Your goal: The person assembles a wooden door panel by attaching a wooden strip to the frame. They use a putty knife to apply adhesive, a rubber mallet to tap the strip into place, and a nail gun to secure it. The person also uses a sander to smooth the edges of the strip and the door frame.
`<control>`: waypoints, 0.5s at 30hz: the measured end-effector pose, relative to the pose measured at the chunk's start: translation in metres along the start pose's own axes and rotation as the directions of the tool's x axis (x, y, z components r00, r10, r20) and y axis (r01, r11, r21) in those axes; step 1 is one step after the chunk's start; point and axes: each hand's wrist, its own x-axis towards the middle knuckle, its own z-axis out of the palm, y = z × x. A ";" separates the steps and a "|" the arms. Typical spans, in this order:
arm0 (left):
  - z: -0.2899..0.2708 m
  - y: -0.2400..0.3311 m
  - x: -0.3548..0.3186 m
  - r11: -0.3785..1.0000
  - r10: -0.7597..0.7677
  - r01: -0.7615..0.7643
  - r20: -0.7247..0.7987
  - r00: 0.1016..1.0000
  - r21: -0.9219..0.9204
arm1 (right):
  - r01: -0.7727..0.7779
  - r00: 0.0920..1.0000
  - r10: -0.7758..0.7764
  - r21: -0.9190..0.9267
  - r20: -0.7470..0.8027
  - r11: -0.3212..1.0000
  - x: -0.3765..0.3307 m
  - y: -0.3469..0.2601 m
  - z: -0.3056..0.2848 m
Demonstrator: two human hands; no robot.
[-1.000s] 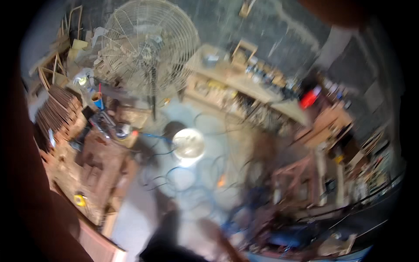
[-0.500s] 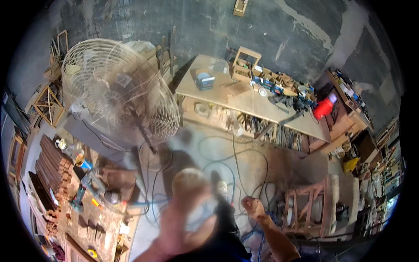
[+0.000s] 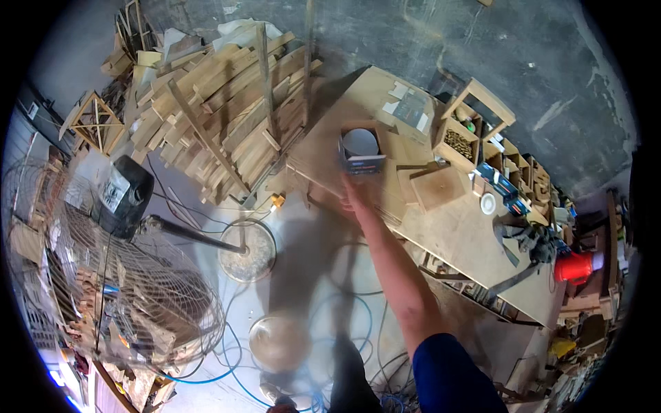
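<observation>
The right hand [image 3: 357, 195] is stretched out from a bare forearm with a blue sleeve at the upper arm, and it is laid at the near edge of the table [image 3: 454, 227]. Whether its fingers are spread or closed cannot be told, since the hand is blurred. Just beyond the hand, an open cardboard box [image 3: 361, 151] with a blue front is seen standing upright on the table, with a grey round shape inside; whether the box is touched by the fingertips cannot be told. To the right of the hand, a flat wooden board [image 3: 438, 187] is lying on the table. Farther right and beyond, a wooden crate [image 3: 457, 140] with small parts is placed. To the left of the hand, a stack of wooden planks [image 3: 227, 110] is piled. Nearer and to the left, a large wire-caged fan [image 3: 113, 275] is standing on the floor among blue cables [image 3: 358, 310]. The left hand is not seen.
</observation>
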 end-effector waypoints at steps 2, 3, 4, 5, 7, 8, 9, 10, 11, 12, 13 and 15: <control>-0.002 0.036 0.017 0.717 -0.482 0.477 0.133 0.866 -0.509 | 0.007 0.997 0.005 0.142 -0.082 0.990 0.035 -0.023 0.034; -0.009 0.051 0.038 0.756 -0.506 0.533 0.177 0.844 -0.379 | 0.038 0.988 0.002 0.256 -0.154 0.966 0.067 -0.021 0.029; -0.013 0.060 0.048 0.774 -0.548 0.588 0.216 0.808 -0.236 | 0.063 0.980 -0.004 0.290 -0.200 0.955 0.087 -0.016 0.027; -0.006 0.057 0.050 0.815 -0.506 0.530 0.158 0.848 -0.234 | 0.097 0.969 -0.015 0.320 -0.248 0.942 0.107 -0.016 0.023; 0.009 0.056 0.036 0.870 -0.450 0.446 0.031 0.892 -0.210 | 0.132 0.959 -0.066 0.231 -0.274 0.964 0.121 -0.008 0.028; 0.010 0.062 0.034 0.817 -0.548 0.555 0.089 0.832 -0.158 | 0.106 0.972 -0.057 0.208 -0.226 0.973 0.120 0.002 0.028; 0.003 0.075 0.038 0.787 -0.578 0.590 0.121 0.807 -0.177 | 0.087 0.983 -0.053 0.190 -0.177 0.978 0.115 0.008 0.030; -0.006 0.084 0.046 0.772 -0.586 0.603 0.144 0.798 -0.199 | 0.092 0.988 -0.067 0.182 -0.140 0.979 0.121 0.005 0.025; -0.010 0.089 0.049 0.756 -0.594 0.618 0.168 0.786 -0.219 | 0.074 0.989 -0.037 0.269 -0.141 0.960 0.131 0.006 0.025; -0.007 0.087 0.050 0.771 -0.567 0.587 0.153 0.809 -0.248 | 0.072 0.988 -0.020 0.346 -0.152 0.935 0.155 0.008 0.011; 0.001 0.082 0.052 0.784 -0.538 0.550 0.127 0.834 -0.287 | 0.079 0.987 -0.010 0.421 -0.163 0.903 0.179 0.007 -0.003; 0.005 0.074 0.040 0.792 -0.574 0.571 0.054 0.817 -0.216 | 0.112 0.990 -0.065 0.414 -0.128 0.903 0.182 0.019 0.000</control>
